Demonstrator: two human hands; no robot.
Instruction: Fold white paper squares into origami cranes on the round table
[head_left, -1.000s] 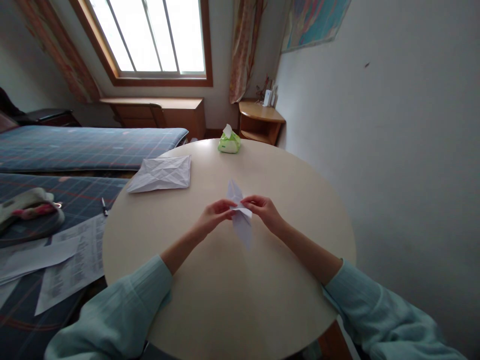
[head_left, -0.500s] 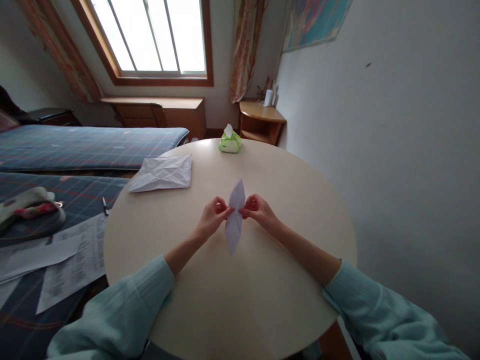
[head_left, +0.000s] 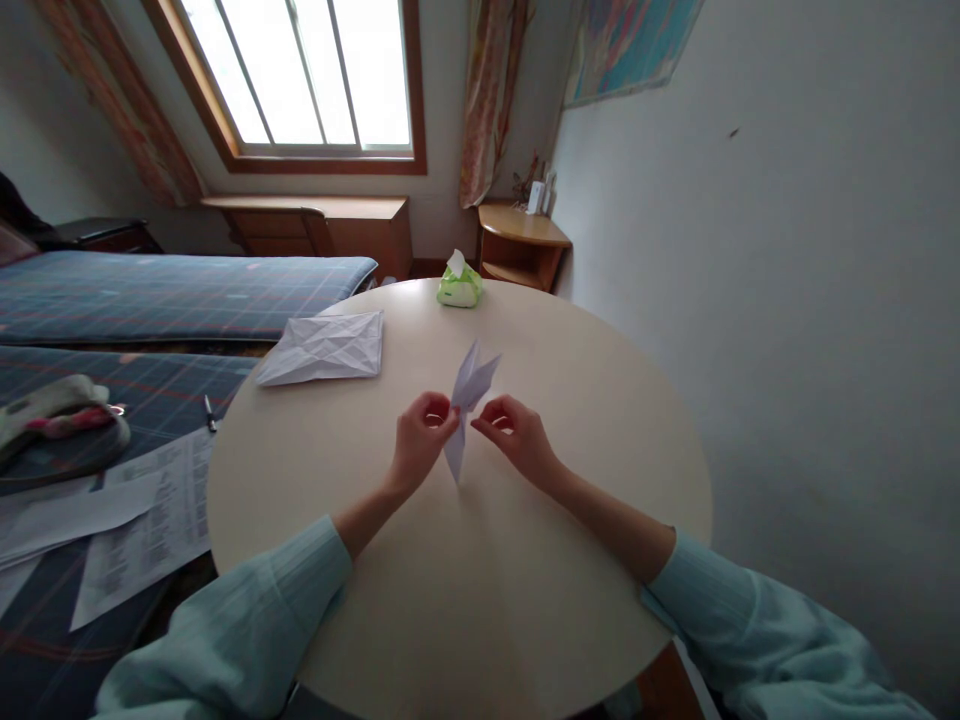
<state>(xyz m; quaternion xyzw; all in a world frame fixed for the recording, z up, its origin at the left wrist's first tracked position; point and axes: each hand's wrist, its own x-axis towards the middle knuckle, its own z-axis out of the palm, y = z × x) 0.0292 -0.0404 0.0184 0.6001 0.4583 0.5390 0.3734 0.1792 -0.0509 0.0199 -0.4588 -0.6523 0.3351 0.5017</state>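
A narrow folded white paper shape [head_left: 466, 400] stands upright over the middle of the round beige table [head_left: 465, 560]. My left hand [head_left: 417, 444] pinches it at its waist from the left. My right hand [head_left: 516, 436] pinches it from the right with curled fingers. The paper's top splits into two pointed flaps; its lower point hangs just above the tabletop. Both arms wear pale green sleeves.
A creased white sheet [head_left: 324, 346] lies at the table's left rear. A green tissue pack [head_left: 459, 284] sits at the far edge. Beds with plaid covers, printed papers [head_left: 142, 520] and a pen [head_left: 208, 412] lie to the left. A white wall runs close on the right.
The paper was turned from lying across my fingers to standing upright, and its top has now spread into two flaps. Both hands shifted slightly toward me.
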